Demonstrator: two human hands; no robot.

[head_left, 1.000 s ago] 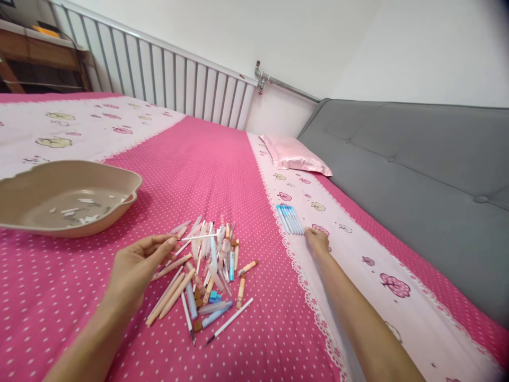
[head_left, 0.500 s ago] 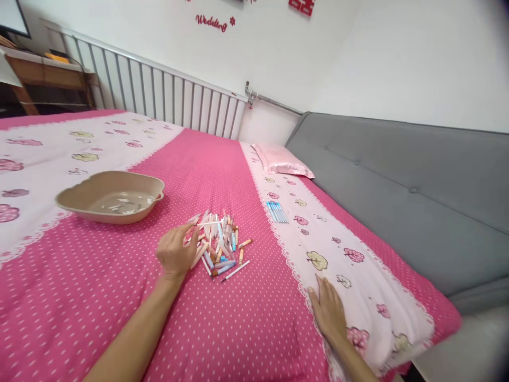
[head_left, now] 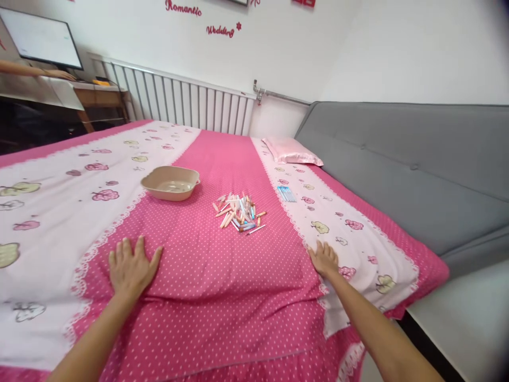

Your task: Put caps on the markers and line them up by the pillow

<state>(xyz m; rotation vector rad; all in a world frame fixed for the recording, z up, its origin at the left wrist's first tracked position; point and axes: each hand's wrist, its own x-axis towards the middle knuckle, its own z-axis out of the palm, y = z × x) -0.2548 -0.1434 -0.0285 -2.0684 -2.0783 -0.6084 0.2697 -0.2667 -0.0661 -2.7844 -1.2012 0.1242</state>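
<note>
My left hand (head_left: 131, 267) lies flat and open on the pink dotted bedsheet (head_left: 207, 276) near the bed's front edge, fingers spread, holding nothing. My right hand (head_left: 324, 258) also rests open, palm down, where the dotted cloth meets the pale flowered strip. Well beyond both hands, mid-bed, lies a pile of pens and pen parts (head_left: 239, 211). A beige bowl (head_left: 170, 183) with small bits inside sits to the pile's left. A neat row of blue pens (head_left: 287, 193) lies on the pale strip to the right.
A pink pillow (head_left: 291, 152) lies at the far right by a grey padded headboard (head_left: 397, 154). A white radiator (head_left: 178, 103) runs along the back wall. At far left stands a desk with a monitor (head_left: 40, 38), where another person's arm (head_left: 32, 70) rests.
The view has pulled back from the pile. My left hand left the pens and now lies flat near the bed's edge. My right hand, earlier by the blue pens, stays pressed on the sheet.
</note>
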